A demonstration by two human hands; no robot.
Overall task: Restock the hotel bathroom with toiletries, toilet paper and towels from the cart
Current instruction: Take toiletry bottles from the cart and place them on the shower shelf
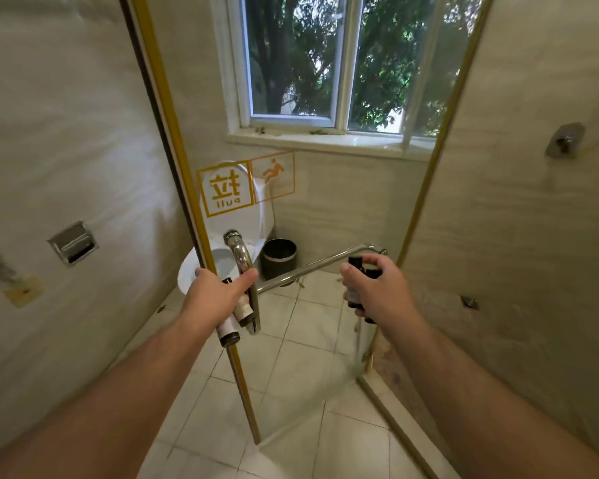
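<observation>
Two white-labelled toiletry bottles (228, 327) are gripped in the left hand (218, 299), dark caps down, and pressed against the chrome door handle (240, 257) of the glass shower door (291, 357), round which the same fingers are curled. Dark toiletry bottles (355, 269) are held upright in the closed right hand (379, 288), well apart from the handle. A toilet (246, 219) and a waste bin (279, 257) are seen through the glass.

Through the glass door (291, 340), a white toilet (256, 219) stands just beside a dark bin (279, 259), under a window (325, 63).
</observation>
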